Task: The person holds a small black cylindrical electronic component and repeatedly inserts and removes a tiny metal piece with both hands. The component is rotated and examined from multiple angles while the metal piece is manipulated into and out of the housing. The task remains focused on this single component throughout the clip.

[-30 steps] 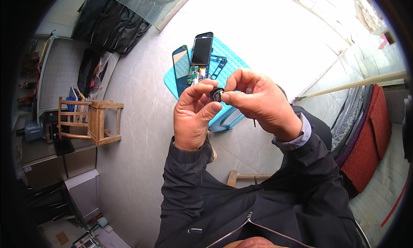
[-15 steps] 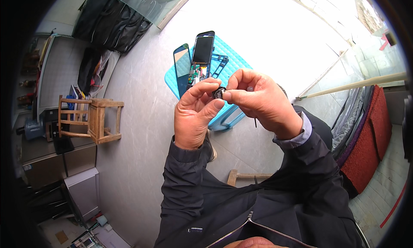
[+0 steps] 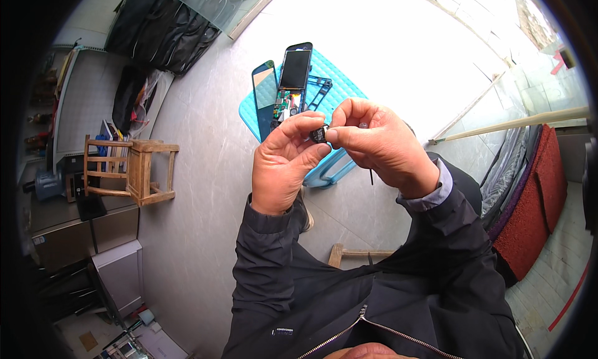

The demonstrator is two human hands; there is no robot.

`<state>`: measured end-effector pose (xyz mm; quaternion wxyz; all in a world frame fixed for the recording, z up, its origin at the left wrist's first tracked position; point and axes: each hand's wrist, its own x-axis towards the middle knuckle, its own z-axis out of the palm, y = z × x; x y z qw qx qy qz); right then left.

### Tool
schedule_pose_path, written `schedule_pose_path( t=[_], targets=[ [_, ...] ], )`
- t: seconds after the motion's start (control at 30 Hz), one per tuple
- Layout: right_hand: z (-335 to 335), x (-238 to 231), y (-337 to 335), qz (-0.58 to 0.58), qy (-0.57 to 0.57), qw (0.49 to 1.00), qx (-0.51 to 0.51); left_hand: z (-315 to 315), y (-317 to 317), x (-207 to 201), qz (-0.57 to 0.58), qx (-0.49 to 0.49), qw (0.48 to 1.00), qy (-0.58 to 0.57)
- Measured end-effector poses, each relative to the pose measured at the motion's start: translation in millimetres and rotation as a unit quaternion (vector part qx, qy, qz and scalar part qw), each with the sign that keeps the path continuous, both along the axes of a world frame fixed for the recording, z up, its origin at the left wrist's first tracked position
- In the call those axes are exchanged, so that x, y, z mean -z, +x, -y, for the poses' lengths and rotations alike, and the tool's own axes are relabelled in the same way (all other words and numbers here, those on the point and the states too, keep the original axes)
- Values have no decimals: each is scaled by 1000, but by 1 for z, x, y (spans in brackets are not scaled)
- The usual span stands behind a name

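Observation:
My left hand [image 3: 281, 163] pinches a small black part [image 3: 319, 134] with pale marks between thumb and fingers. My right hand [image 3: 386, 148] meets it from the other side, thumb and forefinger closed at the part's edge. A thin dark-shafted tool, seemingly a screwdriver [image 3: 372, 177], is tucked in the right hand's other fingers; most of it is hidden. Just beyond the hands, an opened handheld device [image 3: 295, 70] lies on a light-blue stool [image 3: 336, 66], its green circuit board [image 3: 283, 103] showing below a dark screen. Beside it are a loose glossy front panel [image 3: 264, 88] and a dark frame piece [image 3: 321, 91].
A wooden chair [image 3: 148, 172] stands at the left, near cabinets [image 3: 118, 234]. Black bags [image 3: 163, 32] hang at the upper left. Rolled red matting [image 3: 532, 203] leans at the right, below a pale wooden pole [image 3: 517, 123]. Part of a wooden seat [image 3: 337, 256] shows by my legs.
The small black part has turned between my fingers, so a darker face with pale marks shows. Both hands have barely shifted.

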<state>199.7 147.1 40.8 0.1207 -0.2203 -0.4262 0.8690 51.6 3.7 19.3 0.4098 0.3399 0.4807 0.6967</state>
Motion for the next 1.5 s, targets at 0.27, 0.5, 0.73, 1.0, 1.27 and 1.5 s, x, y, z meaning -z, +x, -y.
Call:
schedule_pose_path(
  t=[0.27,0.5,0.73,1.0,1.27,1.5],
  targets=[
    [0,1,0,3,3,1000,-5,1,-1,-1,-1,8,1000,-30],
    [-1,3,0,-1,1,1000,-15,1,-1,2,5,8,1000,-24],
    [-2,2,1,-17,8,1000,-24,1,-1,2,7,13,1000,-3],
    [-3,3,1,-5,21,999,-30,2,-2,-1,-29,21,999,-8],
    [-3,5,1,-12,7,999,-32,2,-2,-1,-32,22,999,-15],
    [-4,6,1,-2,2,1000,-28,2,-1,-3,-24,18,999,-25]
  ],
)
